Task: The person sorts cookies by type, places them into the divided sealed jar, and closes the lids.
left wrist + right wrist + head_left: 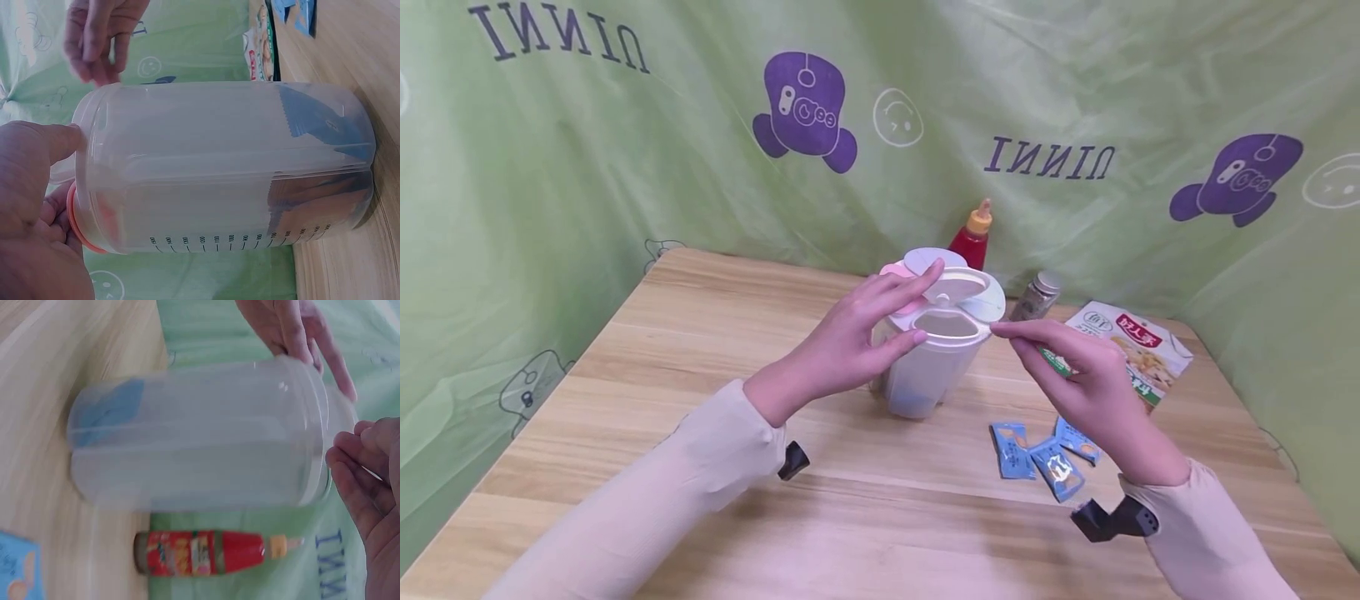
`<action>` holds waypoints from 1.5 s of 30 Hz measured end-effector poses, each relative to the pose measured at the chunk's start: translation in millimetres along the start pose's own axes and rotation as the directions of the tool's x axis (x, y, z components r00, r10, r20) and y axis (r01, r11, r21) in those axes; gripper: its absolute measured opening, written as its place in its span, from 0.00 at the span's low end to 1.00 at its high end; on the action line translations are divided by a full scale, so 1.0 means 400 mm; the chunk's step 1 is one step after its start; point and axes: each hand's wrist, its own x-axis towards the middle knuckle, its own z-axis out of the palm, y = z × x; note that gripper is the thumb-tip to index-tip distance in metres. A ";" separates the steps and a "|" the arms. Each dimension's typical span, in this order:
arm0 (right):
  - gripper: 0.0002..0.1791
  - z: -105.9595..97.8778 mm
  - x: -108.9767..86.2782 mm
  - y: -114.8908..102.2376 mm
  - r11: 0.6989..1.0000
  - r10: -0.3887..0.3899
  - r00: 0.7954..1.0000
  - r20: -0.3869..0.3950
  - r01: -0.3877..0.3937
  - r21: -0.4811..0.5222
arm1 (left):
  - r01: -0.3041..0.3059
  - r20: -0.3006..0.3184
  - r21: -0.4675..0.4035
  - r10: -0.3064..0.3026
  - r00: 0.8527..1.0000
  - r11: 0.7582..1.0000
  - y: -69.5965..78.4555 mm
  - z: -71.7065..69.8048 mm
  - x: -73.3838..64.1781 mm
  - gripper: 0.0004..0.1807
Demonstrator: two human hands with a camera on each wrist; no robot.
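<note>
Left hand (842, 340) grips the container (928, 375) central on the table (857, 508), its scale (232, 240) running to 1500, and here's the right hand (1086, 375), fingers bunched at the right rim (979, 335), pinching or not I can't tell.

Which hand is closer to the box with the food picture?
Right. The right hand is in front of the box, partly hiding it; the left hand is farther off, at the container's top.
</note>
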 end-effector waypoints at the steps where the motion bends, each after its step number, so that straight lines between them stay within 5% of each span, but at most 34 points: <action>1: 0.23 -0.003 -0.009 0.005 1.000 0.014 1.000 -0.005 -0.014 -0.004 | 0.000 -0.001 0.000 0.000 1.000 1.000 0.000 0.000 -0.001 0.39; 6: 0.20 -0.016 -0.055 0.035 0.994 0.105 0.994 0.036 -0.104 -0.024 | 0.000 -0.004 -0.001 0.000 1.000 1.000 -0.002 0.000 -0.003 0.39; 9: 0.16 -0.026 -0.086 0.055 0.977 0.207 0.972 0.111 -0.200 -0.074 | -0.002 -0.006 -0.004 0.002 1.000 1.000 -0.004 0.001 -0.004 0.39; 17: 0.13 -0.056 -0.167 0.117 0.902 0.410 0.870 0.274 -0.342 -0.263 | -0.018 -0.009 -0.008 0.018 1.000 1.000 -0.004 0.003 0.000 0.39; 26: 0.20 -0.088 -0.244 0.171 0.827 0.559 0.720 0.412 -0.453 -0.332 | -0.001 -0.004 -0.009 0.001 1.000 1.000 -0.001 0.003 0.001 0.39; 34: 0.21 -0.082 -0.281 0.202 0.810 0.586 0.690 0.425 -0.488 -0.325 | 0.002 -0.008 -0.003 -0.002 1.000 1.000 -0.004 0.003 -0.003 0.39; 40: 0.20 -0.065 -0.288 0.217 0.818 0.574 0.700 0.425 -0.467 -0.336 | 0.001 -0.007 -0.012 -0.001 1.000 1.000 -0.003 0.002 -0.005 0.39; 45: 0.20 -0.060 -0.284 0.222 0.785 0.618 0.670 0.412 -0.493 -0.376 | -0.007 -0.006 -0.008 0.007 1.000 1.000 -0.004 0.004 -0.003 0.39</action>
